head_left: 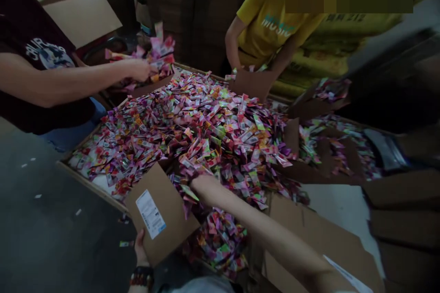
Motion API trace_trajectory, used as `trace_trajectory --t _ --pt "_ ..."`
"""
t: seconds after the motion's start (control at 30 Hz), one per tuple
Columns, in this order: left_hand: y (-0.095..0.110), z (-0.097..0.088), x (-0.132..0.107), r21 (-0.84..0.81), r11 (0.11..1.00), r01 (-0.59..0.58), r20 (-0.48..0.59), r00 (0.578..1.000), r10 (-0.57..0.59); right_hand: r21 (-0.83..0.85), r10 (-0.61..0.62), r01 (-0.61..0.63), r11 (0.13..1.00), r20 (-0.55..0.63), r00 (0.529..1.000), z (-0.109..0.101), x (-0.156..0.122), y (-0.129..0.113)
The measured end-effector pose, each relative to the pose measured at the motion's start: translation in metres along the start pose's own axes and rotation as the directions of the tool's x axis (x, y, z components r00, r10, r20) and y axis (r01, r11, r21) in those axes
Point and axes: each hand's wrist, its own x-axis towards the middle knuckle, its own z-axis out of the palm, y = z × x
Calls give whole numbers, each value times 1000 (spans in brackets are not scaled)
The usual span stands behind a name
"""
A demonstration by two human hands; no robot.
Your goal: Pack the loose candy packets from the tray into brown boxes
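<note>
My left hand grips the lower left edge of a cardboard box with a white shipping label. The box is tilted against the near edge of a large heap of small, colourful wrapped packets. My right hand reaches into the heap just right of the box; packets cover its fingers, so I cannot tell how they are closed. Below my right forearm, another container holds a pile of similar packets.
A person in a dark shirt holds packets over a box at left. Across the table, a person in yellow handles a box. More filled boxes stand at right, beside cardboard flaps. Stray packets lie on the floor.
</note>
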Motion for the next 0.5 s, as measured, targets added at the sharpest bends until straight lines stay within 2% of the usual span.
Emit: trace_trajectory --t 0.07,0.1,0.13,0.17,0.23,0.3,0.33,0.4,0.5 --pt "-4 -3 0 -8 999 32 -13 999 -32 -190 118 -156 969 -197 973 -12 -5 30" --pt "-5 -4 0 -9 999 35 -8 999 -35 -275 117 -208 939 -313 943 -14 -1 46" --pt "-7 -4 0 -10 999 30 0 1000 -30 -353 58 -211 911 -396 916 -13 7 61" --pt "-7 -3 -1 -10 1000 28 9 1000 -28 -434 -39 -164 886 -422 906 -10 21 74" --pt "-9 2 -2 -2 999 33 23 999 -33 -557 -250 20 830 -340 907 -1 61 91" --pt "-11 8 -4 15 999 33 40 999 -33 -580 -361 150 801 -267 894 4 108 95" --pt "-12 11 -6 20 1000 23 44 999 -24 -555 -357 160 817 -268 895 5 131 93" --pt "-15 17 -8 24 1000 -16 51 999 15 -459 -265 96 883 -321 909 0 167 85" --pt "-21 24 -14 33 998 -62 101 993 58 -327 -125 -10 945 -389 913 -20 192 73"
